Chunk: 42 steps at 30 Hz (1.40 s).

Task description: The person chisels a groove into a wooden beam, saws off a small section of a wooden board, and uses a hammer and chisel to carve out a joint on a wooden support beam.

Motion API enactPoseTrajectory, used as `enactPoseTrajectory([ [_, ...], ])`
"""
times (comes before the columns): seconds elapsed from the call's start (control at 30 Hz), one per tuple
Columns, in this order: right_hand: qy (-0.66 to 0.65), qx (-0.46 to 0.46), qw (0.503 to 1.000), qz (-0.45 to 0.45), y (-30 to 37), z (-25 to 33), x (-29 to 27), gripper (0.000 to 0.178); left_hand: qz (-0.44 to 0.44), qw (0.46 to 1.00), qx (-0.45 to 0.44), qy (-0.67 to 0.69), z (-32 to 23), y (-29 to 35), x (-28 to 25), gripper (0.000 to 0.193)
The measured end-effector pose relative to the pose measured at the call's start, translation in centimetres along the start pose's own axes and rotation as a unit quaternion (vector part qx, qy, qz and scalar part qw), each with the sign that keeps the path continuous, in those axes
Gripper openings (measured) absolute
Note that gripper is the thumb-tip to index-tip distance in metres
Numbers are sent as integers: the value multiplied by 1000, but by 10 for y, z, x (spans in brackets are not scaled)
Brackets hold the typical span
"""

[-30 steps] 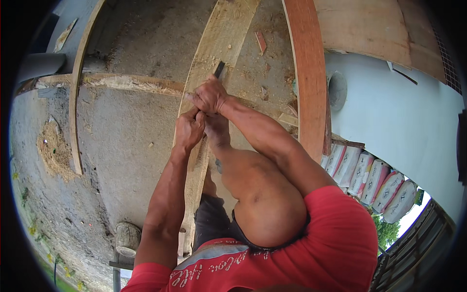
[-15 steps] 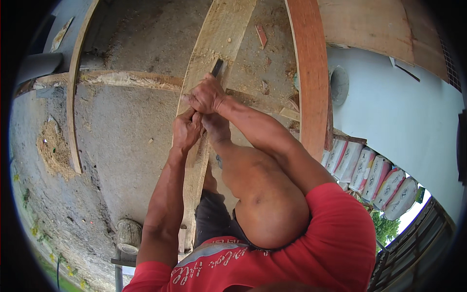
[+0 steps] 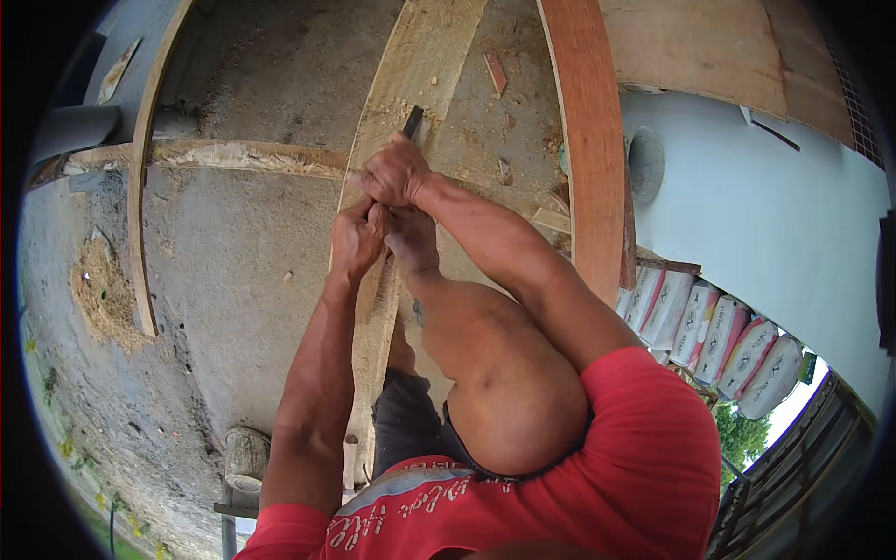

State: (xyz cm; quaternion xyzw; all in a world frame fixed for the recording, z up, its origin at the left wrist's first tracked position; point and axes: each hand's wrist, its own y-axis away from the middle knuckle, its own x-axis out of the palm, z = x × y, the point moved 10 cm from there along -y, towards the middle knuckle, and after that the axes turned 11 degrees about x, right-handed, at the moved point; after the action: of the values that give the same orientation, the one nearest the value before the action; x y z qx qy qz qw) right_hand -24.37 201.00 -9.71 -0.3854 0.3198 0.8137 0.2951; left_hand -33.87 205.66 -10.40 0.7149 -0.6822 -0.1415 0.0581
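A long pale board (image 3: 425, 56) runs away from me under my hands, with wood chips on its upper face. My right hand (image 3: 394, 174) is closed round a tool whose dark, narrow metal end, like a chisel (image 3: 413, 122), sticks out beyond the knuckles. Close behind it, my left hand (image 3: 357, 235) is clenched at the tool's near end; the fists touch or nearly touch, and the handle is hidden. My bare foot (image 3: 413, 241) presses beside the hands. A thin wooden strip (image 3: 370, 297) lies along the board below the left fist.
A reddish plank (image 3: 593, 140) stretches along the right. At left, a narrow batten (image 3: 142, 187) crosses a rough timber (image 3: 252, 157). Sawdust (image 3: 105, 289) is heaped on the concrete floor. A log stump (image 3: 247, 457) stands lower left; filled sacks (image 3: 719, 345) are stacked at right.
Both fists and the tool have shifted slightly away from me, and more of the foot shows beside them. The whole view has drifted a little. The grip is unchanged.
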Motion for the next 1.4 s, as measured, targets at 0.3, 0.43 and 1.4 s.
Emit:
enactPoseTrajectory([
  [0.3,-8,3,1000,-22,12,19,-2,54,14,996,-74,42,4,22,-7,29],
  [0.43,2,-30,999,-27,30,18,5,56,-22,997,-70,-6,8,38,-2,27],
  [1.4,-60,32,997,-41,22,-6,-7,56,42,992,4,-119,-35,10,2,25],
])
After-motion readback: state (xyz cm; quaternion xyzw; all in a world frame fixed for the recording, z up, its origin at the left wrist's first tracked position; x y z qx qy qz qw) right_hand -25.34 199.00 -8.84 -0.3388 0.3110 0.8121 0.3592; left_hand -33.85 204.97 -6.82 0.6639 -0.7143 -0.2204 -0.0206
